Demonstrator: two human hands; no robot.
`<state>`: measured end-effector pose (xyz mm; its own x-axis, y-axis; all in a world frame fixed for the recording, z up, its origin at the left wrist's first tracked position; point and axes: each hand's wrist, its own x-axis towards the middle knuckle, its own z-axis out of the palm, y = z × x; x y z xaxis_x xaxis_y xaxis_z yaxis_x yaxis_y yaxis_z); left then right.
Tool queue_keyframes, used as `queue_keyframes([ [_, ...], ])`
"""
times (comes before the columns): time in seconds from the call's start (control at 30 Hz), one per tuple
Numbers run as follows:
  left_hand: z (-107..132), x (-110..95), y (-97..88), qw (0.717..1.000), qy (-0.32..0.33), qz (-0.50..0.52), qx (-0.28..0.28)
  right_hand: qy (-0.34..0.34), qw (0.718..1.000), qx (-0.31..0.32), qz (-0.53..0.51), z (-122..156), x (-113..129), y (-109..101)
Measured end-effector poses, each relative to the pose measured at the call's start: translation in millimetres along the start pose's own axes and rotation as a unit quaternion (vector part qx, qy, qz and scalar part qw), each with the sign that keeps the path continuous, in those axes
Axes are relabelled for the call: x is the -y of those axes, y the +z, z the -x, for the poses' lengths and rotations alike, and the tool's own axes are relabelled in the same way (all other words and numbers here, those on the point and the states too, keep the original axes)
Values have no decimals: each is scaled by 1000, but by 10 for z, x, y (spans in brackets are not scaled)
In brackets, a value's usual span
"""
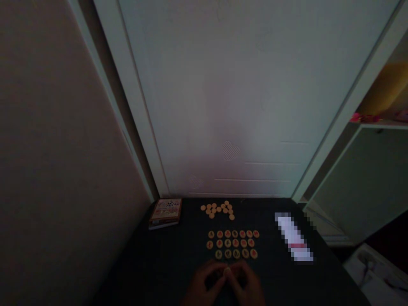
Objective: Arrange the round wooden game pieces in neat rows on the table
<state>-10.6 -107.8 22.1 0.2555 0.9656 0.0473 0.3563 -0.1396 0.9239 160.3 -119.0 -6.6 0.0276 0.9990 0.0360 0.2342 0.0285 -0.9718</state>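
Observation:
Near the front of the dark table, my left hand (205, 280) and my right hand (247, 280) meet at the fingertips. Both are closed, pinching one small pale Chinese chess piece (227, 270) between them; most of it is covered by the fingers. Just beyond them lie three rows of round Chinese chess pieces (235, 243), face up with red or dark characters. Farther back, a loose cluster of pale chess pieces (213, 211) shows plain faces.
A flat printed box (166, 211) lies at the table's (137, 259) back left. On the right is a pixelated white strip (293, 238) with a red band. A white panel (223, 106) rises behind the table, a wall (63, 148) stands left, and shelving (379, 126) stands right.

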Motion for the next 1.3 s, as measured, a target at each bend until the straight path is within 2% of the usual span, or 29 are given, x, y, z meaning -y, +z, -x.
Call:
queue_keyframes([
  [0.17, 9, 9, 18, 1000, 5, 5, 0, 4, 1000, -5, -3, -11, -16, -4],
  [0.37, -11, -19, 12, 1000, 6, 15, -14, -15, 1000, 5, -14, 12, 101, -21],
  [0.57, -21, -86, -16, 1000, 19, 18, 12, -23, 999, 0, -24, 34, 138, -8],
  [0.67, -11, -70, -6, 1000, 29, 4, 3, -28, 999, 8, -41, 24, 120, -12],
  [0.73, -9, -17, -1, 998, 48, -13, -34, -34, 999, 2, -39, 18, 102, -21],
  [0.8, -21, 64, -4, 990, 69, -53, -110, -36, 999, -18, -30, 17, 87, -31],
  [0.87, -49, 164, -8, 970, 79, -114, -198, -42, 998, -31, -25, 20, 78, -40],
  [0.93, -84, 270, -4, 949, 82, -175, -247, -53, 998, -38, -24, 21, 72, -44],
  [1.0, -114, 369, 16, 938, 93, -226, -245, -60, 997, -35, -20, 19, 60, -41],
  [1.1, -131, 479, 59, 927, 112, -292, -206, -58, 998, -31, -17, 10, 30, -30],
  [1.3, -107, 518, 83, 914, 124, -343, -180, -60, 998, -31, -16, 16, 18, -21],
])
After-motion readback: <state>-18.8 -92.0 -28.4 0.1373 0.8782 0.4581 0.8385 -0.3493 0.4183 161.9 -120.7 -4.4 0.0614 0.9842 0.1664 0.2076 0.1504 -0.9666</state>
